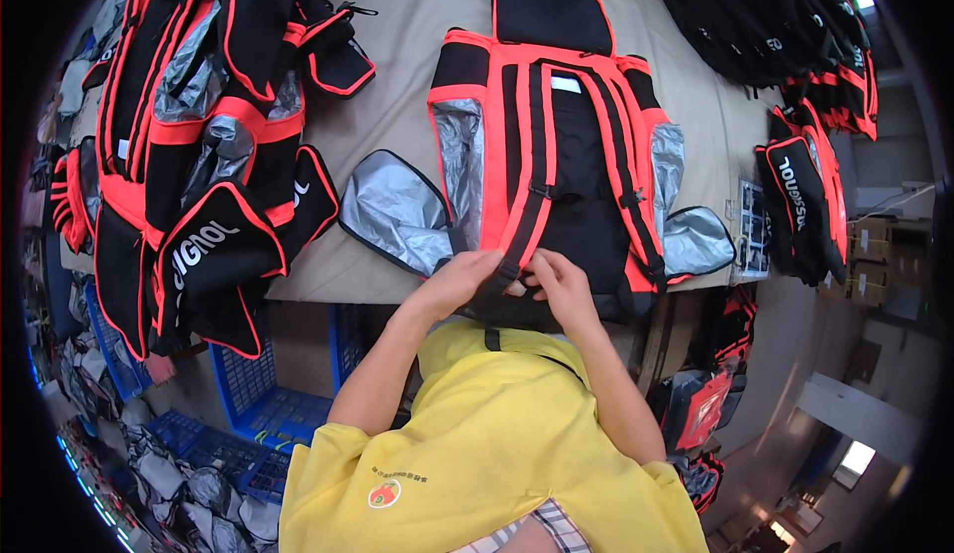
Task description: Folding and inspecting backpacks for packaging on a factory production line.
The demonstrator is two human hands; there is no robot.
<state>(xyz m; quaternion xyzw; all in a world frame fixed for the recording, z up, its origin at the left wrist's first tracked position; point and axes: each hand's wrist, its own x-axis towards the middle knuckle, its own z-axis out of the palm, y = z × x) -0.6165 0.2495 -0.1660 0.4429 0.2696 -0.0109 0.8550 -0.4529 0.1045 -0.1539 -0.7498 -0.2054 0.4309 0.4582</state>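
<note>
Both hands meet at the near edge of the table: the left hand and the right hand each pinch the lower end of a black strap on the orange-and-black backpack, though which fingers close on it appears unclear from this angle. The backpack lies flat in the middle of the table, silver-lined side flaps spread open. Far left sits a pile of like bags; far right, another stack
</note>
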